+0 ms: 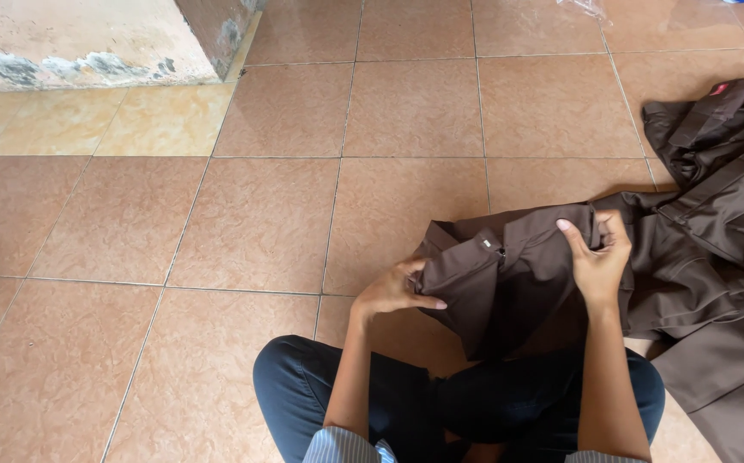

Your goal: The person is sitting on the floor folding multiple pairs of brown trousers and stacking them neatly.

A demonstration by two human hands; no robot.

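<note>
Legs in dark blue trousers (329, 394) occupy the near edge of the floor, crossed, with striped sleeve cuffs cut off by the bottom of the frame. Both forearms extend forward from there to a brown garment (509, 283) lying on the tiled floor (261, 223) directly ahead and slightly to the right of the person.

Left hand (393, 291): closed around the garment's left end, thumb on top, fingers tucked under the fold and not visible. Right hand (599, 257): curled over the upper edge of the same garment, fingertips hooked into the cloth, palm turned toward the camera. Both hands have hold of the fabric; neither is empty.

Governing relation: the garment's long axis runs left to right across the body, with the left hand at its near-left end and the right hand at its far-right part. The stretch between them is raised off the tiles. A small light tag or fastener shows near the middle; its kind cannot be made out.

Farther right, a heap of similar brown cloth (723, 163) lies against the right edge of the frame, touching or overlapping the held piece; where one ends and the other begins cannot be told. At the far left corner stands a flaking wall base (81, 43).
</note>
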